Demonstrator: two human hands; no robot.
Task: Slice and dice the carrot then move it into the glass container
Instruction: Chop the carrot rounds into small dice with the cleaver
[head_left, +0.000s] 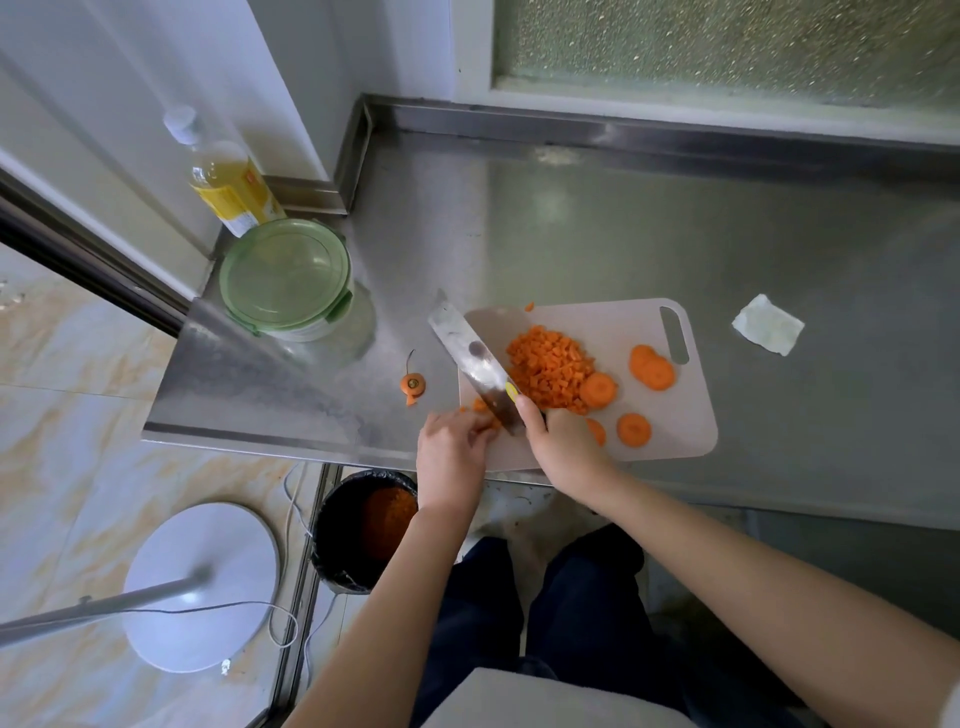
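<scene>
On the steel table (571, 218), a pale board (670, 415) is lying near the front edge, its handle slot pointing toward the far right. A heap of dice (550, 366) is sitting in the middle of the board. Round slices (652, 368) are lying to the right of the heap, two or three overlapping near the slot, one leaning against the heap and another alone nearer the front edge.

The right hand (563, 441) is closing firmly around the handle of the knife (475, 358), forefinger stretching along the spine. The broad blade is angling away to the far left, its tip reaching past the board's left edge. The left hand (452, 457) is curling its fingers over a few small carrot bits (480, 408) at the board's near left corner, just beside the blade; whether it is gripping them or only pressing on them I cannot tell.

A carrot top (413, 385) with its stem is lying on the table just left of the board. The glass container (291, 283), with a green lid on it, is standing at the table's left end, well apart from the board. A bottle (228, 182) of yellow liquid is standing behind it. A crumpled tissue (769, 325) is lying to the right of the board.

Below the table's edge, a black-lined bin (343, 530) is holding orange scraps.
</scene>
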